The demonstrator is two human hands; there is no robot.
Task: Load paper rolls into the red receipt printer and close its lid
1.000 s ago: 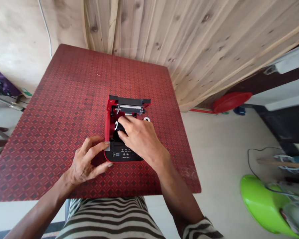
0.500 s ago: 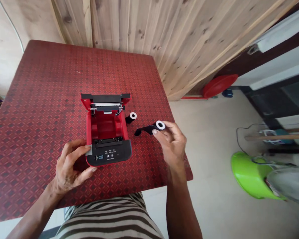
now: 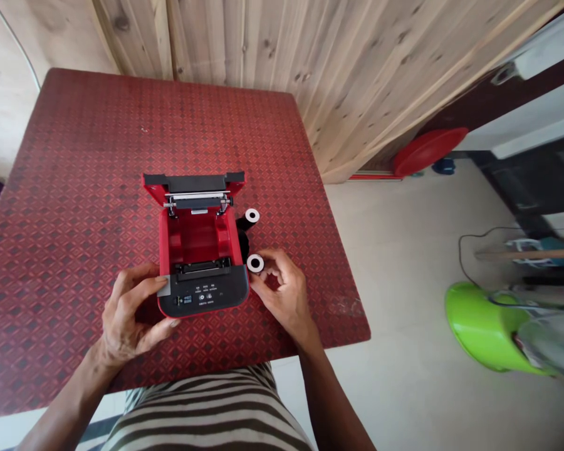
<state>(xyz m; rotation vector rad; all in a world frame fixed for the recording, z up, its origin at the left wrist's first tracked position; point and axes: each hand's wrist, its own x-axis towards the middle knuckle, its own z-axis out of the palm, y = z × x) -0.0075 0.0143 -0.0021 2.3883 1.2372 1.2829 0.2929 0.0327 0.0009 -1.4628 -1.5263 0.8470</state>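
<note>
A red and black label printer [image 3: 202,244] stands on the patterned red table, its lid [image 3: 195,188] raised and its red bay bare inside. My left hand [image 3: 134,307] grips the printer's near left corner, fingers on top by a grey patch and thumb at the front edge. Close beside the printer's right side, my right hand [image 3: 282,288] pinches a black ribbon roll with a white core end [image 3: 255,263]. A second black ribbon roll [image 3: 251,216] lies just behind it, also with a white core end. Black ribbon shows between the two rolls, partly hidden by the printer.
The red table [image 3: 98,144] ends at a wooden plank wall [image 3: 244,50] behind. Past its right edge is the floor, with a bright green tub [image 3: 474,326], a red round basin [image 3: 430,152] and a loose cable [image 3: 461,250].
My right hand has moved left and nearer to me with the ribbon roll, bringing it beside the printer. My left hand has stayed on the printer's corner.
</note>
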